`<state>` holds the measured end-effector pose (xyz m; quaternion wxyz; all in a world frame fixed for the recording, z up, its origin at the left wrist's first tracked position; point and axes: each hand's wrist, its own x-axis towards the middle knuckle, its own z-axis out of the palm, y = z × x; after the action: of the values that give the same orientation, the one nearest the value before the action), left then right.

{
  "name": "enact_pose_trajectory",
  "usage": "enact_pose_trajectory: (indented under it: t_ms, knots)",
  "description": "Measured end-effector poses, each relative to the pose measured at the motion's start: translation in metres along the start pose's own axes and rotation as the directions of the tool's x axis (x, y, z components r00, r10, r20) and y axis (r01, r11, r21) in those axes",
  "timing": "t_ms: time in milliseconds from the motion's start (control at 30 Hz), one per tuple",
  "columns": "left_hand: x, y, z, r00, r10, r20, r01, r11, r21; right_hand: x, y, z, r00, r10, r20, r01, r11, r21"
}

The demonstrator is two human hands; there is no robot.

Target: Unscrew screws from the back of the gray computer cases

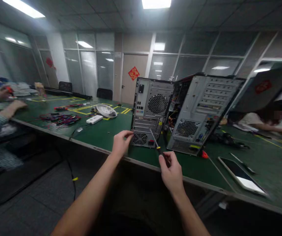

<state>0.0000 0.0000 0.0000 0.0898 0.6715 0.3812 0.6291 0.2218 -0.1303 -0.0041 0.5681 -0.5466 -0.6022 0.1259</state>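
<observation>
Two desktop computer cases stand upright side by side, rear panels toward me. My right hand (171, 170) is closed round the dark handle of a screwdriver (155, 139). Its metal shaft points up and left at the slot covers of the left computer case (144, 122); I cannot tell whether the tip touches. At that case's lower left edge is my left hand (121, 142), fingers bent with the fingertips at the metal edge; what they pinch, if anything, is hidden. The right computer case (189, 127) is turned at an angle, its open side showing wires inside.
Left of the cases lie a white power strip (94, 119), a white fan grille (106, 110) and a heap of coloured cables (59, 119). A phone (241, 175) and another slim tool (243, 163) lie at right. Other people sit at both sides of the green table (94, 137).
</observation>
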Motion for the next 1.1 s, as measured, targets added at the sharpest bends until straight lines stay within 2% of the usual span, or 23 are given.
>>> enact_pose_trajectory:
  t_ms: [333,933,1100]
  knots:
    - [0.002,-0.006,0.002,0.997,0.027,-0.07,-0.028,0.999,-0.016,0.0,-0.002,0.002,1.0,-0.019,0.019,0.02,0.999,-0.04]
    - [0.007,-0.009,-0.001,0.999,0.025,-0.044,-0.029,0.995,-0.099,-0.001,-0.006,0.001,0.999,-0.025,0.021,0.026,0.999,-0.042]
    - [0.008,-0.008,0.002,0.995,-0.078,-0.055,0.067,0.982,-0.179,-0.001,-0.008,0.0,0.999,-0.036,0.022,0.037,0.998,-0.047]
